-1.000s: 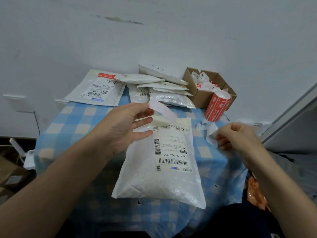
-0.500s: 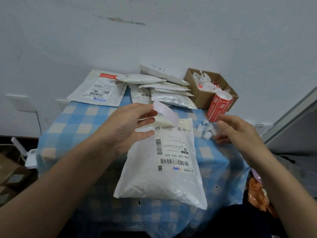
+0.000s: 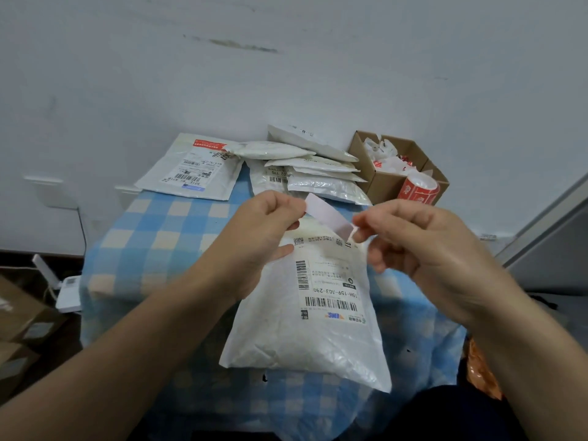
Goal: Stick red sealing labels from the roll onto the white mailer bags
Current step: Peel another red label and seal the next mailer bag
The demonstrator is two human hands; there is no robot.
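The left hand (image 3: pixel 264 230) pinches one end of a pale strip (image 3: pixel 329 216) between thumb and fingertips, and the right hand (image 3: pixel 423 246) pinches the other end, so the strip hangs stretched between them, slanting down toward the right hand. The side facing up looks whitish; whether the other side is red cannot be told. Directly under both hands lies a white mailer bag (image 3: pixel 311 319), flat on a blue checked tablecloth (image 3: pixel 152 243), with its barcode label facing up. The left palm is close over the bag's top corner. Beyond the hands sits a pile of white bags (image 3: pixel 318 173) and, beyond the left hand, a flat bag (image 3: pixel 194 170) that already has a red label (image 3: pixel 208 144). Beyond the right hand stands a cardboard box (image 3: pixel 385 183) with the red roll (image 3: pixel 416 189) just in front of it.
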